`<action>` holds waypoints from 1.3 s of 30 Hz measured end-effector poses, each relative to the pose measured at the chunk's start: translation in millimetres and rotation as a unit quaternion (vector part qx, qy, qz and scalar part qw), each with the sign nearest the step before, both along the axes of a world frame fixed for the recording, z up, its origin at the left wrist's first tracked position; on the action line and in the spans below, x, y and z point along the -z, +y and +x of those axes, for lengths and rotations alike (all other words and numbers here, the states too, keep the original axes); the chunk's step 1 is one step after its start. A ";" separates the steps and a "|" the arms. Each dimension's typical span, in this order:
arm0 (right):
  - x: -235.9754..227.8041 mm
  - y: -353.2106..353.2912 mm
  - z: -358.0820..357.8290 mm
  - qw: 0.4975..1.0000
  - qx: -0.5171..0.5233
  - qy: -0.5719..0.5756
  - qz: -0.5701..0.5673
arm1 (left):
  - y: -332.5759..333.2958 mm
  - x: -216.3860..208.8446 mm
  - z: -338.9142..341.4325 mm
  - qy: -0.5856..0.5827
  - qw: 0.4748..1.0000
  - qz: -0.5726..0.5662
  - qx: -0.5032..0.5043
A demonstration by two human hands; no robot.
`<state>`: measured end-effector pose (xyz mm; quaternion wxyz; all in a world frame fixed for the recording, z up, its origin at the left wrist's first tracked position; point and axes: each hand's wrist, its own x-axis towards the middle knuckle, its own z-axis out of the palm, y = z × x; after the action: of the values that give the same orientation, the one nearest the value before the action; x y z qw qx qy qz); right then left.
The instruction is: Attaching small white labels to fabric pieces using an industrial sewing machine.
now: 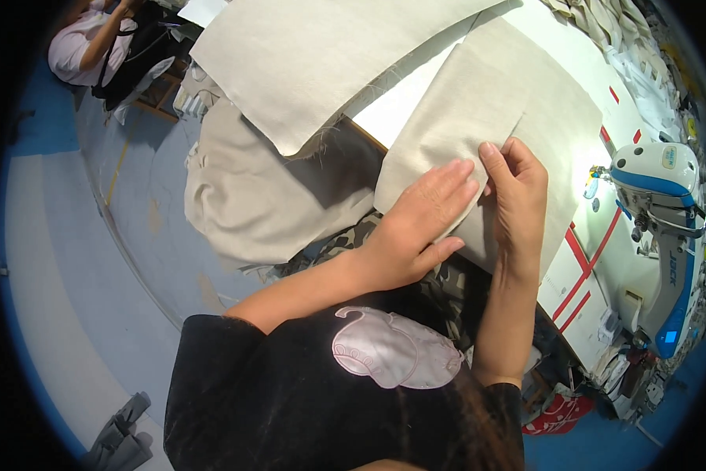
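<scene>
A beige fabric panel (478,86) lies at the table's near edge, its lower part hanging toward my lap. My left hand (427,212) rests flat on it, fingers stretched out and nearly together. Just to the right, my right hand (519,188) is closed, thumb against the bent forefinger, pinching the panel along an edge or fold. A short slit or crease runs up from those fingertips. What the other right fingers hold underneath is hidden. A second beige panel (321,63) with frayed edges lies farther off to the left.
A white and blue sewing machine (659,204) stands on the white table (569,271) at the right, which has red tape strips. More beige cloth (243,188) hangs at the left. Piled fabric (635,47) lies far right. Another person (86,51) sits at the far left.
</scene>
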<state>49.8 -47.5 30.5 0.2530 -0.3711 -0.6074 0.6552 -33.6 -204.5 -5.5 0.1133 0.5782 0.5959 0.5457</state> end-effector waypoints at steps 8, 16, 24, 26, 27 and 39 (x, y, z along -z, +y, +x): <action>-1.5 0.1 -10.5 0.995 -0.036 -0.034 0.092 | 29.5 -25.5 -39.2 -0.297 0.953 -0.034 -0.055; -3.7 3.7 -12.0 0.991 -0.111 0.039 -0.060 | 42.1 -24.8 -50.3 -0.407 0.905 -0.121 0.010; -7.4 10.1 -2.1 0.986 -0.109 0.043 -0.116 | 39.8 -21.6 -70.3 -0.433 0.888 -0.151 -0.004; -2.0 12.0 0.6 0.982 -0.079 0.074 -0.155 | 38.2 -23.3 -73.2 -0.476 0.872 -0.114 -0.024; 0.1 12.1 0.9 0.982 -0.080 0.075 -0.156 | 37.2 -22.6 -74.6 -0.499 0.859 -0.113 -0.021; 4.9 7.9 -2.6 0.988 -0.017 0.082 -0.132 | 30.3 -26.7 -80.0 -0.536 0.828 -0.162 -0.023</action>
<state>47.2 -39.7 25.6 0.2394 -0.3355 -0.4992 0.7622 -113.6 -174.1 21.2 0.4946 0.1543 0.5341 0.6681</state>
